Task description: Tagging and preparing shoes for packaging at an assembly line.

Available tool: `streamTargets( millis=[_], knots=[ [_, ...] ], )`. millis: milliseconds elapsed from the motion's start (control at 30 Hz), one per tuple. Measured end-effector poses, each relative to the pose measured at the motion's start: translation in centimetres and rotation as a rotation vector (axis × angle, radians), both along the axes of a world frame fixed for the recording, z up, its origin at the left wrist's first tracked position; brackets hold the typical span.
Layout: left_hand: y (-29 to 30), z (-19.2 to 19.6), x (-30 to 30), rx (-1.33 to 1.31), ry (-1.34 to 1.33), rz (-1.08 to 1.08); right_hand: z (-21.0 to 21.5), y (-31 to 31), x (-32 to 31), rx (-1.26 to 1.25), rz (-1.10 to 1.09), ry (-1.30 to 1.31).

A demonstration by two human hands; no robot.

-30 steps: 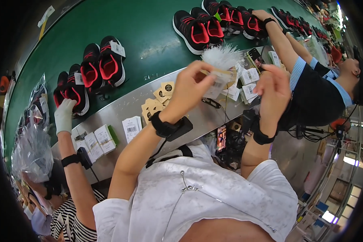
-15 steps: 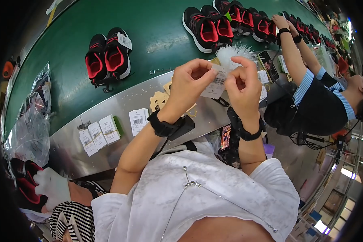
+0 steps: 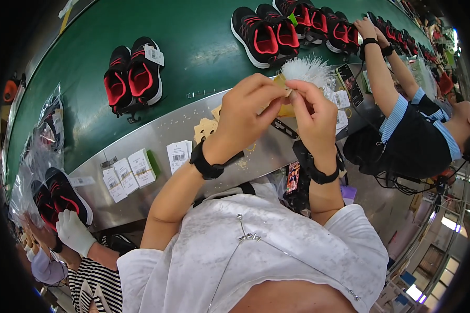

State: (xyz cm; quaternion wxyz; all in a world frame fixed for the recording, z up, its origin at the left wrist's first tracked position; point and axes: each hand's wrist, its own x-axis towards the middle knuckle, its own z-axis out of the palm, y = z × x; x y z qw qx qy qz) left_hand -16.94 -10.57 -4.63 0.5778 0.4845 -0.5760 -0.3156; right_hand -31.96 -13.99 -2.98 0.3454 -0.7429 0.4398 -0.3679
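Observation:
My left hand [image 3: 250, 107] and my right hand [image 3: 314, 112] meet fingertip to fingertip above the metal ledge, both pinched. Only a small pale edge of the paper tag [image 3: 289, 91] shows between them; my fingers hide the rest. Just behind lies something yellow [image 3: 283, 110], partly covered, beside a bunch of white plastic tag fasteners [image 3: 307, 72]. Left of my left wrist sit a stack of white printed tags [image 3: 179, 155] and pale tan cards [image 3: 206, 128]. A pair of black and red shoes [image 3: 132, 78] with a white tag on it stands on the green table.
More black and red shoes [image 3: 263, 39] line the green tabletop [image 3: 198, 36]. Banded tag stacks [image 3: 141, 168] lie on the metal ledge [image 3: 94, 201]. A co-worker's arms [image 3: 381, 68] reach in at right, near a phone [image 3: 349, 83]. At left, a gloved hand [image 3: 74, 232] touches shoes [image 3: 62, 198].
The tag's printed face has turned out of sight as my fingertips came together. At left, the co-worker's gloved hand and shoes moved up toward the ledge. The tagged pair shifted slightly left.

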Motion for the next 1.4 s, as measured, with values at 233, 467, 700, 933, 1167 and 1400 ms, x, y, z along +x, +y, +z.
streamTargets(
  millis=[233,467,700,933,1167,1400],
  knots=[
    [-1.7,0.9,0.4,-0.739,-0.779,0.114,1.9,-2.0,-1.3,0.350,0.140,-0.173],
    [-5.5,1.9,0.3,-0.309,-0.648,-0.002,4.0,-9.6,-1.4,-0.027,0.091,-0.175],
    [-16.2,-7.2,1.2,-0.009,-0.711,-0.080,0.6,-27.5,-6.5,0.017,0.047,0.273],
    [-18.0,-11.8,-1.5,0.162,-0.819,-0.179,-8.1,-34.6,-7.4,0.063,0.059,1.400],
    [-14.7,-11.0,5.4,0.202,-0.719,-0.134,-10.9,-34.0,-3.1,0.061,0.033,1.352],
    [-9.4,-10.3,15.0,0.300,-0.923,0.093,-10.9,-28.3,3.5,0.129,0.356,1.087]
  ],
)
